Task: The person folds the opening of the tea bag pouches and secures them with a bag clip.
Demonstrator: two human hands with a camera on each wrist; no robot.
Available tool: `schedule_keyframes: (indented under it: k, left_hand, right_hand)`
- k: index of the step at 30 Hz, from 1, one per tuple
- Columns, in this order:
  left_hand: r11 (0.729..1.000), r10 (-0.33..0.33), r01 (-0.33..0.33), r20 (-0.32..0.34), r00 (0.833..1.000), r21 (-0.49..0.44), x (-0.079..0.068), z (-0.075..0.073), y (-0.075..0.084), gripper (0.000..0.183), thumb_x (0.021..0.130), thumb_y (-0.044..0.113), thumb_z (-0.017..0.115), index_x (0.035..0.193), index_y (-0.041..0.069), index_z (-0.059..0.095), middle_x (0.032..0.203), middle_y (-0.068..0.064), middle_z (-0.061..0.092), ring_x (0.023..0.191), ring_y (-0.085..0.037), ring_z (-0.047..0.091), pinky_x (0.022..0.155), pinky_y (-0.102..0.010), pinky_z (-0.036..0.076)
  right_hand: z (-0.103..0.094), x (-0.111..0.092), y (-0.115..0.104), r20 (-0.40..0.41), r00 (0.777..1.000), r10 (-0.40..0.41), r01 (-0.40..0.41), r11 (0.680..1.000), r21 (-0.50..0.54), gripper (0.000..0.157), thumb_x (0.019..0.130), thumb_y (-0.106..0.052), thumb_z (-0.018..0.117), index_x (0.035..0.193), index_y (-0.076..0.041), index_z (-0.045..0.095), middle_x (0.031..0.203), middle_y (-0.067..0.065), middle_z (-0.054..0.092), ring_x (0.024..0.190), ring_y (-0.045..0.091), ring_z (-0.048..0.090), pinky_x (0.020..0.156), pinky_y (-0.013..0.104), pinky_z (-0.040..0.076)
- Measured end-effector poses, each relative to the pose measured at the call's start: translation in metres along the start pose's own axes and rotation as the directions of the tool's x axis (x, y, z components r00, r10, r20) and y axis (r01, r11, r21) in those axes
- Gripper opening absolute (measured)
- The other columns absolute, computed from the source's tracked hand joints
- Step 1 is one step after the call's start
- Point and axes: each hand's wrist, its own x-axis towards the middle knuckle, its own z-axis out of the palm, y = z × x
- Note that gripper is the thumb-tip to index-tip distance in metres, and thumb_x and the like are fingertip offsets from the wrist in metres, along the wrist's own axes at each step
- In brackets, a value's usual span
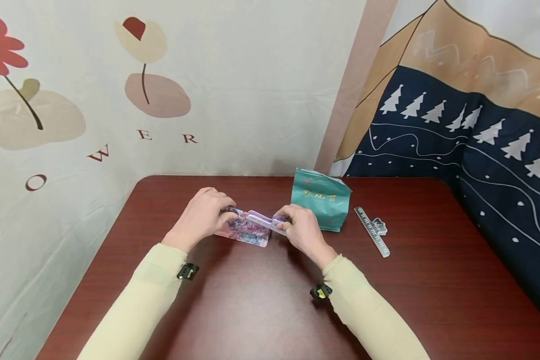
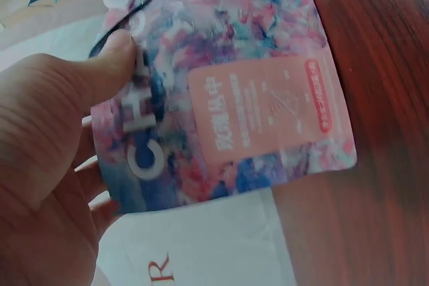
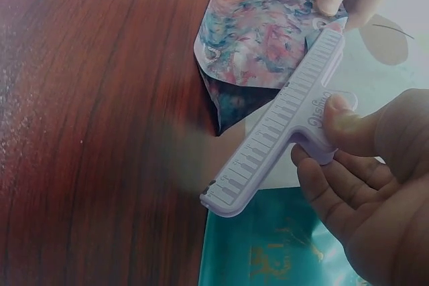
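Observation:
My left hand (image 1: 201, 216) grips a floral pink-and-blue foil pouch (image 1: 248, 234) by its edge, thumb on the printed face and fingers behind. In the left wrist view the pouch (image 2: 258, 108) carries white lettering and a pink label. My right hand (image 1: 305, 231) pinches the handle of a long lilac sealing clip (image 3: 275, 132), printed with a piano-key pattern. One end of that clip lies at the pouch's edge near the left thumb; its other end sticks out past the pouch. How far the clip's jaws are parted cannot be made out.
A green foil bag (image 1: 321, 200) stands on the table just behind my right hand. Farther right lies a clear sealing clip (image 1: 372, 232) with similar markings. The dark red tabletop (image 1: 247, 310) meets a printed cloth backdrop (image 1: 252, 100) at the back.

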Motion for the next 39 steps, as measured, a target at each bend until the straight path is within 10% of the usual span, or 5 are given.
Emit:
schedule_keyframes:
  k: [9, 39]
  left_hand:
    - [0.991, -0.097, 0.098, 0.011, 0.995, -0.091, -0.0027, 0.0033, -0.0024, 0.013, 0.084, 0.021, 0.087, 0.088, 0.012, 0.08, 0.086, -0.001, 0.075, 0.082, -0.025, 0.068, 0.079, -0.046, 0.054]
    - [0.994, -0.097, 0.097, 0.01, 0.995, -0.053, -0.0021, 0.002, -0.0008, 0.013, 0.083, 0.022, 0.087, 0.085, 0.013, 0.079, 0.084, -0.001, 0.076, 0.079, -0.024, 0.067, 0.073, -0.044, 0.052]
  right_hand:
    - [0.0014, -0.0019, 0.001, -0.008, 1.0, 0.017, -0.017, 1.0, 0.022, 0.009, 0.087, -0.008, 0.082, 0.095, -0.011, 0.078, 0.093, 0.003, 0.073, 0.077, 0.02, 0.06, 0.069, 0.034, 0.053]
    - [0.0096, 0.0004, -0.0065, -0.071, 0.997, -0.033, 0.037, 0.997, 0.061, 0.007, 0.088, -0.008, 0.081, 0.095, -0.01, 0.078, 0.093, 0.003, 0.075, 0.077, 0.019, 0.063, 0.068, 0.035, 0.052]
